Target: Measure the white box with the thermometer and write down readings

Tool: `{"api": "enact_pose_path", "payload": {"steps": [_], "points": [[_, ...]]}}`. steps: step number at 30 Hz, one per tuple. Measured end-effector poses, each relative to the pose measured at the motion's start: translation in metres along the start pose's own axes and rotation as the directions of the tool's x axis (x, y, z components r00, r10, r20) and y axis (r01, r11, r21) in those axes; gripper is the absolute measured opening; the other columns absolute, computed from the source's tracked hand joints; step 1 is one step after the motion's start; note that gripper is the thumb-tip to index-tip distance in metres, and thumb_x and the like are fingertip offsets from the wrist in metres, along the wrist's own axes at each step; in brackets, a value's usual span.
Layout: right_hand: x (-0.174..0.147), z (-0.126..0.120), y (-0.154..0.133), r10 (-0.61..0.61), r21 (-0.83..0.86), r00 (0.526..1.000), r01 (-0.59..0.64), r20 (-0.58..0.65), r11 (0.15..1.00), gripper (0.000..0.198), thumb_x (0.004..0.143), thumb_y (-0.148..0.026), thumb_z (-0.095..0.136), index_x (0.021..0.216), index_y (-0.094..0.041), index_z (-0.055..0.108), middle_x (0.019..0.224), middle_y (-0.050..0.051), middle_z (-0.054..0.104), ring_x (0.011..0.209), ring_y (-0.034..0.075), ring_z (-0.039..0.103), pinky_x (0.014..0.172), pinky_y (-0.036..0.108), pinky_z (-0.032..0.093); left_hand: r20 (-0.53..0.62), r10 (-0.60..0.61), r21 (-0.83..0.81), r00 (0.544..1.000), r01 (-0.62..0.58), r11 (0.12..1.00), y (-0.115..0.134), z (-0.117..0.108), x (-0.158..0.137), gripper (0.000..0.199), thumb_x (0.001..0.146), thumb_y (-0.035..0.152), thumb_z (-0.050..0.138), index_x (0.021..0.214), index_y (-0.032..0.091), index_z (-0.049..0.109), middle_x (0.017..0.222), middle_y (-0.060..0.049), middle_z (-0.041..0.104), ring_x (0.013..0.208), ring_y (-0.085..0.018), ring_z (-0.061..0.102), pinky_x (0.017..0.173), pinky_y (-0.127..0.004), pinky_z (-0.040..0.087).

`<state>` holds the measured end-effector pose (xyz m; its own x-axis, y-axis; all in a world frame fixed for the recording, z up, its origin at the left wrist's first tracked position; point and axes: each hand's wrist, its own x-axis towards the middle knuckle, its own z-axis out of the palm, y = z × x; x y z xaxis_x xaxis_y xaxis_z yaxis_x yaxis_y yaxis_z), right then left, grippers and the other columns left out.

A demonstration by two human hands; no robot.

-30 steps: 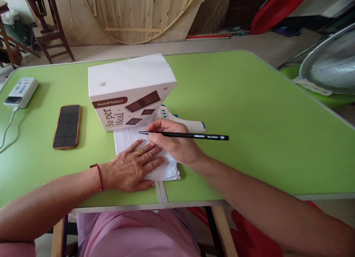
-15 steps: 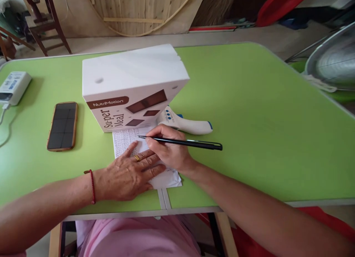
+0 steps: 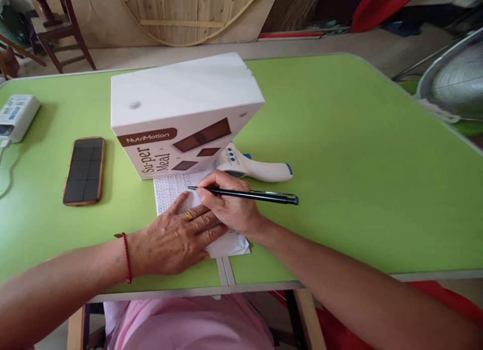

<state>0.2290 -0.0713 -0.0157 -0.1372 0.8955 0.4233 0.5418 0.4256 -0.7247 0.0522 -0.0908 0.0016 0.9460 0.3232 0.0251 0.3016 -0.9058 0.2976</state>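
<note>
A sheet of paper (image 3: 168, 191) covered with small handwriting lies on the green table, its far edge against a white box and its near right corner crumpled. My left hand (image 3: 179, 236) rests flat on the sheet, fingers spread, a gold ring on one finger. In my right hand (image 3: 232, 204) a black pen (image 3: 260, 195) is pinched, its tip at the writing and its back end pointing right. My right hand touches the left fingers and covers part of the paper. Just beyond it lies a white handheld thermometer (image 3: 264, 169), partly hidden behind the box.
The white NutriMotion box (image 3: 181, 93) stands upright directly beyond the paper. To the left lie a phone (image 3: 84, 171) in a brown case and a white power bank (image 3: 18, 117) with a cable. The green table (image 3: 358, 163) stretches to the right; a chair (image 3: 62, 32) stands behind it.
The pen has tilted slightly in my right hand, its tip staying near the same spot on the paper. The view has shifted a little; my left hand stays flat on the sheet.
</note>
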Motion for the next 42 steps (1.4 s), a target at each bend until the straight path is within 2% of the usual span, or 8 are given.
{"api": "enact_pose_path", "payload": {"steps": [12, 17, 22, 28, 42], "points": [[0.0003, 0.0023, 0.0008, -0.003, 0.033, 1.0, 0.003, -0.001, 0.999, 0.012, 0.08, -0.018, 0.054, 0.069, -0.022, 0.052, 0.056, -0.005, 0.059, 0.05, 0.01, 0.052, 0.05, 0.022, 0.042, 0.0, -0.003, 0.022, 1.0, 0.003, 1.0, -0.0004, -0.0008, 0.0002, 0.05, 0.098, 0.034, 0.052, 0.144, 0.013, 0.046, 0.154, -0.014, 0.044, 0.142, -0.032, 0.042, 0.121, -0.061, 0.02], [0.0007, 0.0023, 0.001, -0.027, 0.023, 1.0, 0.027, -0.013, 0.999, 0.012, 0.079, -0.017, 0.054, 0.068, -0.022, 0.052, 0.055, -0.005, 0.058, 0.049, 0.009, 0.051, 0.05, 0.021, 0.042, 0.015, 0.004, 0.018, 1.0, -0.004, 1.0, -0.0007, -0.0021, 0.001, 0.051, 0.098, 0.034, 0.054, 0.143, 0.012, 0.046, 0.153, -0.015, 0.044, 0.141, -0.033, 0.041, 0.118, -0.065, 0.023], [0.0004, 0.0025, 0.0019, -0.004, 0.038, 1.0, 0.004, -0.001, 0.999, 0.012, 0.079, -0.018, 0.054, 0.068, -0.023, 0.052, 0.055, -0.005, 0.058, 0.049, 0.01, 0.051, 0.05, 0.022, 0.042, 0.015, 0.005, 0.025, 1.0, -0.005, 1.0, -0.0012, -0.0022, 0.0016, 0.05, 0.098, 0.035, 0.052, 0.143, 0.013, 0.046, 0.152, -0.014, 0.045, 0.14, -0.031, 0.042, 0.119, -0.063, 0.022], [-0.0008, 0.0031, 0.0028, 0.006, 0.05, 0.998, -0.003, -0.063, 0.999, 0.013, 0.08, -0.017, 0.054, 0.068, -0.022, 0.052, 0.054, -0.006, 0.055, 0.048, 0.009, 0.049, 0.049, 0.022, 0.042, 0.002, 0.014, 0.037, 1.0, -0.014, 0.999, -0.0023, -0.0019, 0.0002, 0.051, 0.099, 0.036, 0.051, 0.144, 0.013, 0.045, 0.152, -0.014, 0.046, 0.142, -0.032, 0.04, 0.119, -0.063, 0.021], [0.0003, 0.0012, 0.002, 0.025, 0.059, 1.0, -0.025, 0.005, 0.998, 0.012, 0.078, -0.018, 0.055, 0.068, -0.023, 0.051, 0.055, -0.005, 0.058, 0.05, 0.01, 0.05, 0.05, 0.023, 0.041, -0.032, 0.017, 0.053, 0.999, -0.015, 0.998, -0.0028, 0.0006, -0.0001, 0.049, 0.099, 0.036, 0.051, 0.143, 0.014, 0.047, 0.151, -0.014, 0.048, 0.14, -0.03, 0.043, 0.121, -0.06, 0.02]]}}
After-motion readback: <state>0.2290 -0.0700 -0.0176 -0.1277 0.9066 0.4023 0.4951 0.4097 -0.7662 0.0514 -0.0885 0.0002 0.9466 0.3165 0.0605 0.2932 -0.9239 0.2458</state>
